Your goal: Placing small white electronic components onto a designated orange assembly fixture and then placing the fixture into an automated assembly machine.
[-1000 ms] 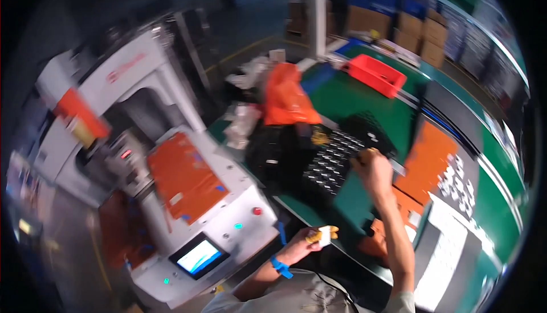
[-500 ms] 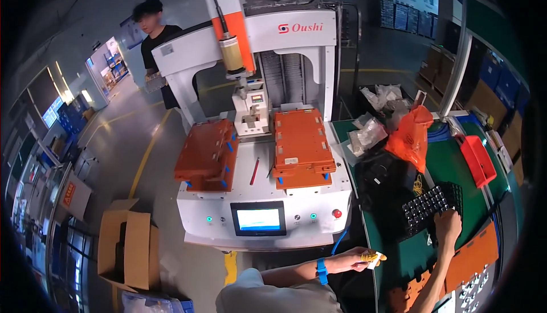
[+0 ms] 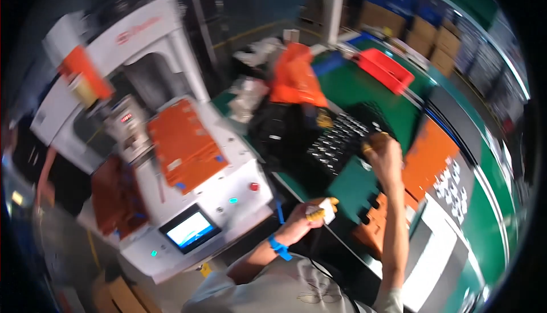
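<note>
My left hand [image 3: 301,224], with a blue band at the wrist, is closed on a small white piece [image 3: 329,210] beside the white machine's front corner. Yellow shows around its fingertips; whether that is finger covers or part of the piece, I cannot tell. Farther right, my right hand [image 3: 385,152] has its fingers bent together at the right edge of a black tray [image 3: 337,141] holding rows of small shiny dark parts. What those fingers hold, if anything, is too blurred to make out.
An orange plate [image 3: 428,156], white pieces [image 3: 453,190] and an orange notched fixture [image 3: 376,222] lie by my right arm. Beyond the tray are an orange bag [image 3: 296,76] and a red bin [image 3: 384,71]. The white machine [image 3: 245,190] with orange fixtures [image 3: 185,145] stands left.
The view has swung to the right, so the machine now sits farther left and the bench nearer the middle. Both hands stay closed, the right one still by the black tray.
</note>
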Demonstrator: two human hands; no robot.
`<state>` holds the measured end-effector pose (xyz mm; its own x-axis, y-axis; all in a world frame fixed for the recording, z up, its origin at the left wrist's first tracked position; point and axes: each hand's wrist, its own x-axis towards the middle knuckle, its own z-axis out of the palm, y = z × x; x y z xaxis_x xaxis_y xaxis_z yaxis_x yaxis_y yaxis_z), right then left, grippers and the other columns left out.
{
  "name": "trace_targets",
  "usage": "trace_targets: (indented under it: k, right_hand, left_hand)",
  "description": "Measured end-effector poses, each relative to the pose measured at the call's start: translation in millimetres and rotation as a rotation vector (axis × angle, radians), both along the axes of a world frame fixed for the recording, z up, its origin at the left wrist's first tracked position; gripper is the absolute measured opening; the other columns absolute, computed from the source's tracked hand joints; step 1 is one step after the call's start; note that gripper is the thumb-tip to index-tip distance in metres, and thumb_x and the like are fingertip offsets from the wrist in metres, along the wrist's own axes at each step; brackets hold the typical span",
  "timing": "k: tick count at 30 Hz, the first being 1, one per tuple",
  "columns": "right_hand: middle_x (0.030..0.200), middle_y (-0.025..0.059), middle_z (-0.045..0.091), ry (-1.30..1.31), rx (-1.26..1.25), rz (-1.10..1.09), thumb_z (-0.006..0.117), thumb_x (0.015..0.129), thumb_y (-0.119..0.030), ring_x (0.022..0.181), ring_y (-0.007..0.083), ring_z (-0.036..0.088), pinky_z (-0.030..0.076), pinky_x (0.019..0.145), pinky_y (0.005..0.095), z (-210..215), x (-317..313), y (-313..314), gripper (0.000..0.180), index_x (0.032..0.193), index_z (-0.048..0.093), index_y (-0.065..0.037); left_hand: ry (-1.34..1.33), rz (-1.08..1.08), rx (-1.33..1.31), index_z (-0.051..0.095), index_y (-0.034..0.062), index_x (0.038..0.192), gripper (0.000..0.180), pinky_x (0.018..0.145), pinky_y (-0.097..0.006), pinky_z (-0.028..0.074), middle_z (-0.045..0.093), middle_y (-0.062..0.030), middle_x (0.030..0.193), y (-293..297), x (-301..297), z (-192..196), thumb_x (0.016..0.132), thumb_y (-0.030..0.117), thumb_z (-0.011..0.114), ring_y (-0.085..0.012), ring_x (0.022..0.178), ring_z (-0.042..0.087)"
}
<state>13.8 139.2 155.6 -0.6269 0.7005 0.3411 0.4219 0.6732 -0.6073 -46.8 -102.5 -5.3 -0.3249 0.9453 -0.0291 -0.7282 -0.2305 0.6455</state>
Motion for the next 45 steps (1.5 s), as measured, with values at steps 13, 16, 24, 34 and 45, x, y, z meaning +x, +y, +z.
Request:
trace_targets:
  k: [13,16,24,34,45]
  right_hand:
    - [0.081,0.0037,0.058,0.292,-0.379,0.410,0.078,0.085,-0.013,0.066,0.0137,0.053,0.043,0.060,0.0287,-3.8,101.8,-105.5,0.031,0.112,0.071,-0.001]
    - [0.080,0.0063,0.059,0.297,-0.293,0.412,0.077,0.086,-0.013,0.066,0.0196,0.056,0.045,0.060,0.0315,-4.8,106.6,-104.2,0.028,0.110,0.070,0.000]
    - [0.081,0.0126,0.060,0.160,-0.315,0.330,0.077,0.084,-0.011,0.070,0.0311,0.060,0.047,0.061,0.0374,-0.1,113.4,-103.7,0.018,0.095,0.069,0.001]
    - [0.077,0.0122,0.058,0.144,-0.148,0.354,0.076,0.083,-0.008,0.066,0.0273,0.057,0.045,0.057,0.0361,-16.8,129.6,-95.7,0.018,0.096,0.069,0.002]
    - [0.080,0.0124,0.053,0.135,0.167,0.137,0.081,0.066,-0.009,0.072,0.0312,0.055,0.046,0.061,0.0401,-52.8,165.7,-85.3,0.034,0.094,0.065,0.002]
  left_hand:
    - [0.479,0.303,0.065,0.058,-0.0015,0.131,0.071,0.098,-0.034,0.051,0.066,-0.0114,0.122,17.8,15.6,78.7,0.072,0.021,0.090,-0.0196,0.109,0.065]
    - [0.546,0.321,0.105,0.063,0.0003,0.126,0.059,0.074,-0.022,0.045,0.068,-0.0028,0.110,23.5,20.4,83.3,0.074,0.011,0.088,-0.0078,0.082,0.056]
    - [0.945,0.385,0.033,0.065,0.0017,0.120,0.057,0.076,-0.023,0.048,0.068,-0.0064,0.112,25.7,18.5,89.1,0.070,0.012,0.091,-0.0110,0.090,0.062]
    - [0.696,0.205,0.010,0.064,-0.0017,0.122,0.056,0.084,-0.027,0.052,0.069,-0.0075,0.113,37.5,31.3,82.9,0.074,0.012,0.089,-0.0120,0.097,0.064]
    - [0.261,-0.164,-0.184,0.061,0.0016,0.129,0.040,0.057,-0.020,0.041,0.067,-0.0018,0.108,79.3,57.4,57.5,0.091,0.010,0.069,-0.0022,0.075,0.054]
